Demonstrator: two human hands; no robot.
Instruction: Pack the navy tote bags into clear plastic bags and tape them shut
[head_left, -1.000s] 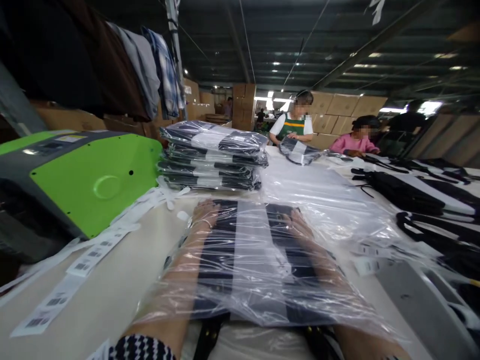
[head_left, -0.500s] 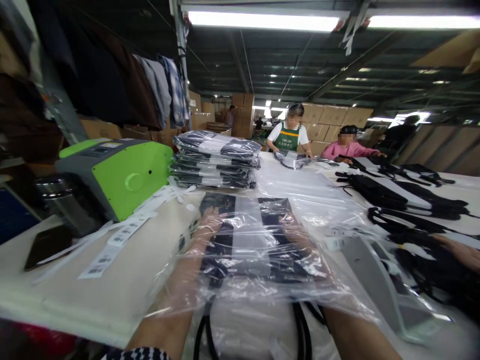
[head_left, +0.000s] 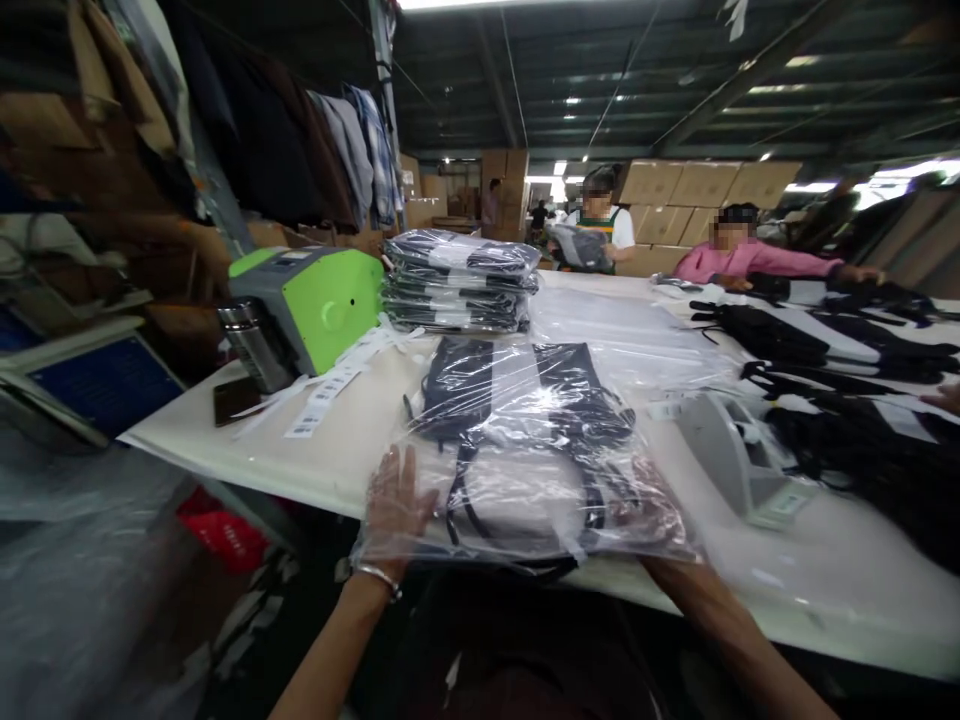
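Note:
A clear plastic bag (head_left: 525, 440) lies on the white table (head_left: 360, 440) with a black-and-white folded item with black straps inside it. My left hand (head_left: 396, 505) is at the bag's open near-left corner, fingers spread under the film. My right hand (head_left: 651, 508) is inside the bag's near-right corner, seen through the plastic, fingers apart. Both hands are at the table's front edge, with the packed item lying further in.
A stack of bagged items (head_left: 459, 282) stands behind, next to a green machine (head_left: 319, 305) with a steel flask (head_left: 251, 345), a phone (head_left: 234, 400) and label strips (head_left: 337, 378). A grey stand (head_left: 731, 460) and black strapped goods (head_left: 840, 400) lie right. Two people work at the far end.
My hands have drawn back from deep inside the bag to its open near edge, leaving the item inside. The view has pulled back from the table.

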